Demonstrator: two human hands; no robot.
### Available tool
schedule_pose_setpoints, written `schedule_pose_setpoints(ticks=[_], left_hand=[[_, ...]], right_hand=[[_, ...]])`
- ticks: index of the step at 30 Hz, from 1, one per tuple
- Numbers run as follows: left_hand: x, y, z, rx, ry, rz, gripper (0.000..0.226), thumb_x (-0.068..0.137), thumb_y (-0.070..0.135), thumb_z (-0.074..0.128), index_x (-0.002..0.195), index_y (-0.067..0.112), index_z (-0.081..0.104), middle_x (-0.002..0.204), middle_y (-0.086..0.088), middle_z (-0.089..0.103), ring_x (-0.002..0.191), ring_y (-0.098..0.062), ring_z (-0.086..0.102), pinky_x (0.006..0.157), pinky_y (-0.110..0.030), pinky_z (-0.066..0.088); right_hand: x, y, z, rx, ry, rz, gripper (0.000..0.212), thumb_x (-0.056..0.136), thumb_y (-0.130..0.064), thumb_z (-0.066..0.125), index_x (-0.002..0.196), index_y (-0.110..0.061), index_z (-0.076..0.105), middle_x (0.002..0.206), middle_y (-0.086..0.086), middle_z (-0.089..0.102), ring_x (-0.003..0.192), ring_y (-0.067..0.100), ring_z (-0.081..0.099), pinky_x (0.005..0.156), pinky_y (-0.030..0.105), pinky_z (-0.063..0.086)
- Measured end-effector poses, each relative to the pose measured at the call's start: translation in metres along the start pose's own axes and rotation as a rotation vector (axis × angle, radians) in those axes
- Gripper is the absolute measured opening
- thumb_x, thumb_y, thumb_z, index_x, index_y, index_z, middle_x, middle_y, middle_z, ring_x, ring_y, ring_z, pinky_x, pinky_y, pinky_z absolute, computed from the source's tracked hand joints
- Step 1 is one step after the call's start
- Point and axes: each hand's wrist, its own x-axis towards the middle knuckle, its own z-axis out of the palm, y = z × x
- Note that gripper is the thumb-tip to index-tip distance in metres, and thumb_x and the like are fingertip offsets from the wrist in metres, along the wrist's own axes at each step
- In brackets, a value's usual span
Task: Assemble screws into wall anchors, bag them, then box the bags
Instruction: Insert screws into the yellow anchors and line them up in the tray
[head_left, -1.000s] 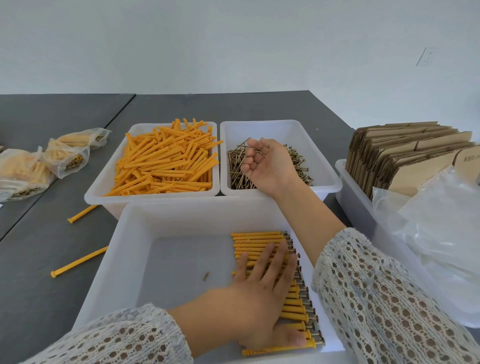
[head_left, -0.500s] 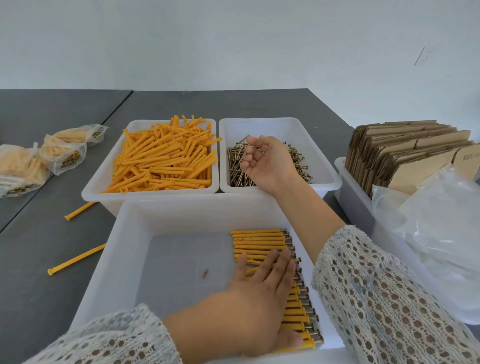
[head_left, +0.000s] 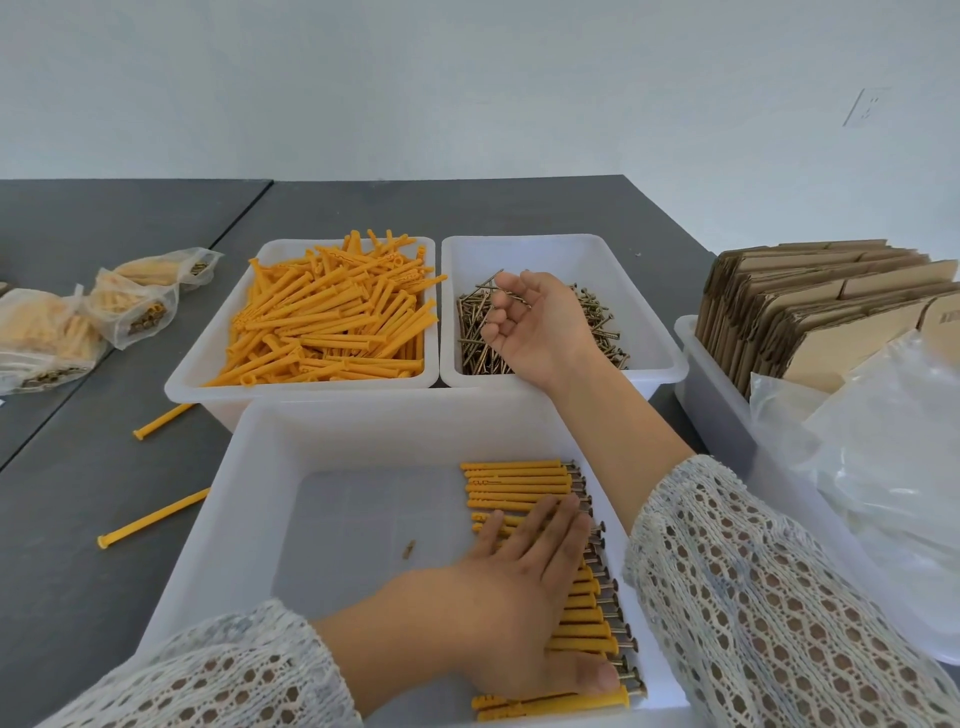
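A row of assembled orange anchors with screws (head_left: 519, 478) lies along the right side of the near white bin (head_left: 249, 493). My left hand (head_left: 509, 613) rests flat on this row, fingers straight, thumb near the closest anchor. Behind stand a bin of loose orange anchors (head_left: 332, 322) and a bin of brass screws (head_left: 597, 322). My right hand (head_left: 535, 332) hovers palm-up over the screws, fingers curled round a few screws in the palm.
Filled plastic bags (head_left: 52, 332) lie at the far left of the grey table. Two loose anchors (head_left: 156, 517) lie left of the near bin. A right-hand bin holds flat cardboard boxes (head_left: 810, 306) and empty plastic bags (head_left: 883, 467). A small brown bit (head_left: 409, 548) lies in the near bin.
My right hand's fingers have curled in more over the screw bin. My left hand stays flat on the row of anchors, shifted only slightly.
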Motion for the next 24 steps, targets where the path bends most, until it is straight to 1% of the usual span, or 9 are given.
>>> schedule_pose_setpoints(ticks=[2,4,8,12,16,20,24], left_hand=[[0.003,-0.003,0.001,0.074,0.043,-0.021,0.101,0.090,0.077,0.027,0.148,0.020,-0.034,0.150,0.007,-0.046,0.137,-0.014,-0.045,0.119,-0.052,-0.017],[0.006,-0.007,-0.001,0.149,0.053,-0.035,0.099,0.091,0.076,0.026,0.149,0.020,-0.032,0.152,0.006,-0.044,0.138,-0.017,-0.044,0.118,-0.055,-0.018],[0.009,-0.015,-0.005,0.195,0.040,-0.009,0.097,0.091,0.076,0.026,0.149,0.024,-0.032,0.152,0.007,-0.043,0.137,-0.016,-0.045,0.116,-0.056,-0.019],[0.010,-0.016,0.000,0.157,0.033,0.017,0.102,0.088,0.080,0.028,0.147,0.026,-0.035,0.150,0.007,-0.047,0.136,-0.016,-0.047,0.115,-0.057,-0.021],[0.010,-0.015,0.004,0.103,0.047,0.023,0.102,0.089,0.079,0.028,0.145,0.026,-0.038,0.148,0.007,-0.049,0.133,-0.014,-0.050,0.114,-0.056,-0.023],[0.013,-0.018,0.005,0.127,0.094,0.010,0.100,0.089,0.079,0.026,0.147,0.024,-0.035,0.150,0.006,-0.047,0.135,-0.014,-0.048,0.116,-0.056,-0.020],[0.017,-0.012,0.011,0.098,0.156,-0.051,0.108,0.085,0.085,0.024,0.145,0.020,-0.038,0.149,0.000,-0.048,0.134,-0.018,-0.050,0.113,-0.062,-0.020]], right_hand=[[0.000,0.000,0.000,-0.004,0.003,0.001,0.026,0.101,-0.021,0.043,0.090,-0.006,0.061,0.067,0.005,0.052,0.056,0.016,0.046,0.056,0.027,0.041],[-0.001,0.000,0.000,-0.004,0.007,0.001,0.026,0.101,-0.022,0.042,0.090,-0.006,0.061,0.068,0.005,0.052,0.056,0.016,0.045,0.056,0.026,0.041],[-0.001,0.000,0.001,-0.006,0.006,-0.001,0.026,0.101,-0.021,0.042,0.090,-0.006,0.060,0.068,0.005,0.051,0.057,0.016,0.045,0.056,0.026,0.041],[-0.002,0.001,0.001,-0.015,0.003,-0.004,0.025,0.100,-0.021,0.043,0.090,-0.006,0.061,0.067,0.005,0.052,0.056,0.016,0.045,0.055,0.026,0.041],[-0.003,0.001,0.002,-0.017,0.004,-0.004,0.025,0.101,-0.020,0.042,0.091,-0.006,0.061,0.067,0.005,0.052,0.057,0.016,0.046,0.056,0.026,0.041],[-0.004,0.000,0.002,-0.013,0.005,-0.004,0.025,0.101,-0.020,0.043,0.091,-0.006,0.060,0.067,0.005,0.052,0.057,0.016,0.046,0.056,0.026,0.041],[-0.003,-0.001,0.002,-0.071,0.010,-0.026,0.022,0.099,-0.018,0.045,0.089,-0.007,0.061,0.066,0.004,0.052,0.056,0.016,0.045,0.054,0.026,0.041]])
